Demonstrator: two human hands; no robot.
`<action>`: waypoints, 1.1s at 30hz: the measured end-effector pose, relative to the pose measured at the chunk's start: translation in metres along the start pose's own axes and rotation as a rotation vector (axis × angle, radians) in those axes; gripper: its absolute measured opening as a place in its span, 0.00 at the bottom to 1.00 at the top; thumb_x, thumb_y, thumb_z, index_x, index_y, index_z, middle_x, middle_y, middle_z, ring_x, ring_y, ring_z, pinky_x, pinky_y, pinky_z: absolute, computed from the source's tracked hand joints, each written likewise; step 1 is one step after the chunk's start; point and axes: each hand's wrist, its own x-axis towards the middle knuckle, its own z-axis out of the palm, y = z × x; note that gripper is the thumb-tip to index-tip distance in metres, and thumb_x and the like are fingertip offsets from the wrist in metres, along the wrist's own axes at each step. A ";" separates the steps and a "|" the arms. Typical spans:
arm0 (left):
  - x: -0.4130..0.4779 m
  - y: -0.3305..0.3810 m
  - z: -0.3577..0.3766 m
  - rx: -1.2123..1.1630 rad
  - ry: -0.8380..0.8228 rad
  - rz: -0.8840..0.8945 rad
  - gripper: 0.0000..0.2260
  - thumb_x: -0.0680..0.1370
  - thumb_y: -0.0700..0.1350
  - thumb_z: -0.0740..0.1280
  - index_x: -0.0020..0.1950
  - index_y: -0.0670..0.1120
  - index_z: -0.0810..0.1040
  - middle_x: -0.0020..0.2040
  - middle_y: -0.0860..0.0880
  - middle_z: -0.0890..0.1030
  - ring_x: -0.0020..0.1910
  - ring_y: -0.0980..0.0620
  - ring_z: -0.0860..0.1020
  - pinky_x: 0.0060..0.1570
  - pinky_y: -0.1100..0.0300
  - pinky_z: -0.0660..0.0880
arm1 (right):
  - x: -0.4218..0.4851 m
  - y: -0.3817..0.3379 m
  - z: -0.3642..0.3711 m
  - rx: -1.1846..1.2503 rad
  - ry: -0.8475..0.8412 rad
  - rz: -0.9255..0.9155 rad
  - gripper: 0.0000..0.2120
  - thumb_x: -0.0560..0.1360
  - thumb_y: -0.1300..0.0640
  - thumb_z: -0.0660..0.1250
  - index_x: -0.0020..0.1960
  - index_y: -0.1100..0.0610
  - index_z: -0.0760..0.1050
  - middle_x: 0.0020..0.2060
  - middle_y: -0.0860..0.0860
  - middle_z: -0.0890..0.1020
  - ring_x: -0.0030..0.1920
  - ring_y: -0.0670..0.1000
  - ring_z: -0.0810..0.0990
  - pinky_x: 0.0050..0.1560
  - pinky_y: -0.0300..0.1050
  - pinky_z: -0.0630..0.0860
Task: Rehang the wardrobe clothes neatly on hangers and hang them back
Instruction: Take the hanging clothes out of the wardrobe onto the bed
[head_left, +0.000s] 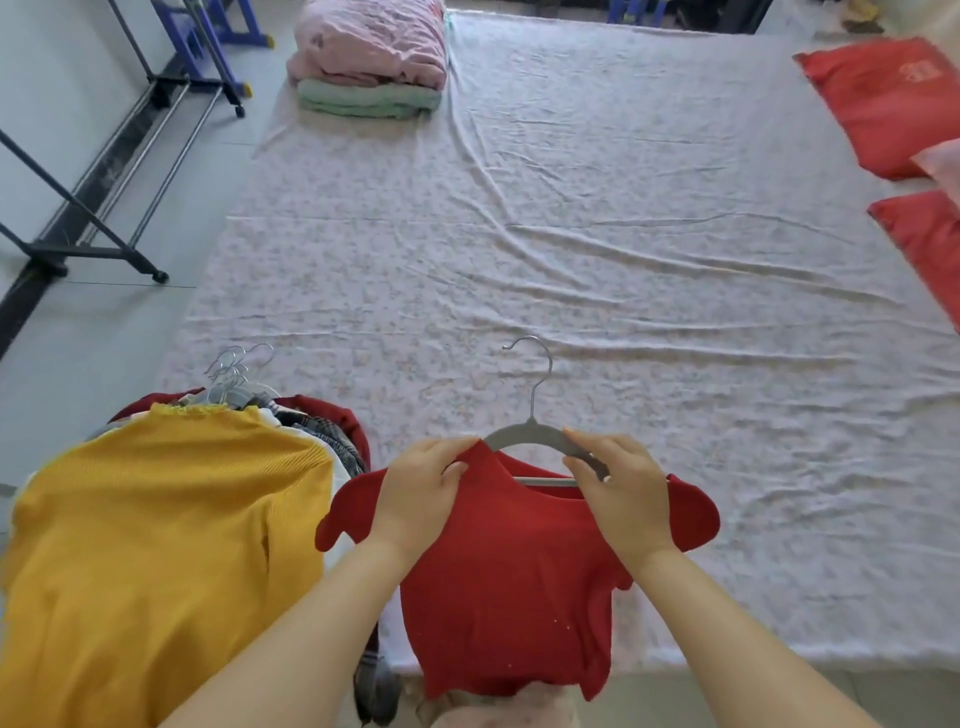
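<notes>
Red short-sleeved top (511, 582) of soft, fine-knit cloth with frilled sleeves hangs over the near edge of the bed, about midway along it, half dressed on a grey felt-coated hanger (530, 434) with a thin steel hook and a bare metal crossbar. Its right arm shows bare; the left end is tucked under the top's shoulder. The left hand (421, 493) pinches the red neckline at that left end, thumb on top. The right hand (621, 491) has its fingers curled over the hanger's right arm.

At the bed's near left corner lies a heap of clothes topped by a mustard-yellow ribbed jumper (156, 545) with a ruffled collar, and a cluster of wire hanger hooks (234, 369) pokes out behind it. The pale floral bed sheet (597, 249) is thin and creased, with wide open room across its middle. At the far left corner sits a folded pink quilt (369, 41) on a folded mint-green blanket (363, 98). Two red pillows (883, 98) lie along the right edge; the far one bears a pale mark too blurred to read. A black metal garment rack on wheels (130, 156) stands on the pale floor to the left of the bed.
</notes>
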 end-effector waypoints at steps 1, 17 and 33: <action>0.008 -0.004 0.005 0.004 -0.009 -0.011 0.14 0.76 0.36 0.65 0.60 0.45 0.78 0.55 0.46 0.81 0.56 0.48 0.77 0.57 0.61 0.68 | 0.008 0.005 0.005 0.000 -0.012 0.009 0.14 0.70 0.63 0.72 0.55 0.52 0.81 0.41 0.44 0.79 0.43 0.49 0.77 0.44 0.38 0.72; 0.125 -0.111 0.108 0.103 0.026 -0.227 0.16 0.75 0.34 0.64 0.61 0.44 0.78 0.57 0.44 0.80 0.58 0.44 0.76 0.58 0.55 0.69 | 0.128 0.122 0.132 -0.142 -0.319 0.070 0.20 0.75 0.58 0.66 0.66 0.48 0.72 0.49 0.51 0.78 0.52 0.52 0.75 0.47 0.42 0.71; 0.082 -0.112 0.077 0.229 0.034 -0.329 0.17 0.74 0.38 0.64 0.62 0.48 0.77 0.58 0.50 0.79 0.59 0.48 0.74 0.57 0.54 0.67 | 0.065 0.091 0.141 -0.169 -0.569 0.067 0.19 0.75 0.57 0.66 0.66 0.52 0.72 0.58 0.49 0.76 0.59 0.51 0.72 0.61 0.47 0.69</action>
